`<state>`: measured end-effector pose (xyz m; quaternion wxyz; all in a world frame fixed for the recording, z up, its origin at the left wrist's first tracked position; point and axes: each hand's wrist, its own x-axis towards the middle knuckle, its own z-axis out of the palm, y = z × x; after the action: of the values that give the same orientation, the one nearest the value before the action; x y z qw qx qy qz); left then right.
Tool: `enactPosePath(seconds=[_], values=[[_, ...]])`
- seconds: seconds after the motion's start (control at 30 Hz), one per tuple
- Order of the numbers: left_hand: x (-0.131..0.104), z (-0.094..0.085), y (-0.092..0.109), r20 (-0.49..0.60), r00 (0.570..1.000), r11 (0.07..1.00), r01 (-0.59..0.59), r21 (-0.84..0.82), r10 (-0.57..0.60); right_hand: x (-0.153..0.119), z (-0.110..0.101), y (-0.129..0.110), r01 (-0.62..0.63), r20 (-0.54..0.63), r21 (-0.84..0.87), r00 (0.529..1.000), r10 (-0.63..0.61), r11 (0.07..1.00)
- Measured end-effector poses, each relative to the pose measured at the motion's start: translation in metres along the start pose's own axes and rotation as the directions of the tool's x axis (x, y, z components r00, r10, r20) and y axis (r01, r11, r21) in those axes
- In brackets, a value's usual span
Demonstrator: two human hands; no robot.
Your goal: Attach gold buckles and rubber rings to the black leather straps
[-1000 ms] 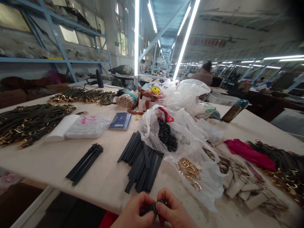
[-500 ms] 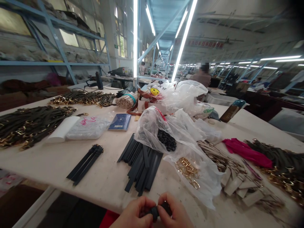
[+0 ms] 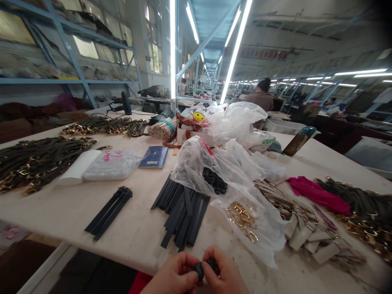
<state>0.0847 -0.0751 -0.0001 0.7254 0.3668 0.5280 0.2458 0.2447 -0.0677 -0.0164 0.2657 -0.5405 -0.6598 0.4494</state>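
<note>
At the table's near edge, my left hand (image 3: 176,274) and my right hand (image 3: 223,271) meet, thumbs and fingers pinched on a dark strap (image 3: 199,270). Only a short bent piece of it shows; the fingers hide the rest. Just beyond lies a pile of dark flat straps (image 3: 183,214). Black loops (image 3: 215,180) sit in the mouth of a clear plastic bag (image 3: 190,163). Gold metal buckles (image 3: 241,218) lie on more plastic to the right. Several dark straps with buckles at their tops form a small bundle (image 3: 109,212) on the left.
The pale table (image 3: 134,245) carries buckled dark straps (image 3: 39,159) at left and beige straps (image 3: 309,228) at right. A magenta cloth (image 3: 318,194), a blue booklet (image 3: 153,157), a white roll (image 3: 79,167) and a bottle (image 3: 298,141) lie around. A person (image 3: 260,98) is farther back.
Both hands stay together over the same spot, still pinching the strap. The bent piece between the fingers has turned slightly. The whole view has shifted a little.
</note>
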Motion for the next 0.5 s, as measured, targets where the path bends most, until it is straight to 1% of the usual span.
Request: enactPosePath(seconds=[0.07,0.17,0.23,0.3,0.37,0.43,0.5], values=[[0.003,-0.001,-0.002,-0.017,1.0,1.0,-0.008,0.013,0.009,-0.001,-0.002,-0.004,0.029,-0.003,-0.077,1.0,-0.03,0.997],[0.001,-0.003,0.002,0.008,0.999,0.999,-0.035,0.007,0.035,-0.003,-0.009,-0.008,-0.001,0.103,-0.032,0.995,0.005,0.999],[-0.002,-0.005,0.007,0.03,0.999,1.0,-0.012,0.022,0.011,-0.004,-0.014,-0.008,-0.04,0.178,0.019,0.983,0.036,0.999],[-0.005,-0.006,0.011,0.048,0.999,0.999,0.005,0.043,-0.007,-0.006,-0.019,-0.007,-0.066,0.225,0.041,0.973,0.055,0.997],[-0.007,-0.007,0.012,0.051,0.999,0.997,-0.014,0.077,0.01,-0.007,-0.021,-0.006,-0.072,0.248,0.017,0.967,0.065,0.997],[-0.006,-0.005,0.008,0.053,0.998,0.991,-0.053,0.122,0.047,-0.007,-0.022,-0.006,-0.033,0.243,-0.049,0.969,0.044,0.998],[-0.003,-0.002,0.002,0.063,0.995,0.981,-0.092,0.172,0.082,-0.008,-0.022,-0.008,0.049,0.253,-0.113,0.967,-0.019,0.992]])
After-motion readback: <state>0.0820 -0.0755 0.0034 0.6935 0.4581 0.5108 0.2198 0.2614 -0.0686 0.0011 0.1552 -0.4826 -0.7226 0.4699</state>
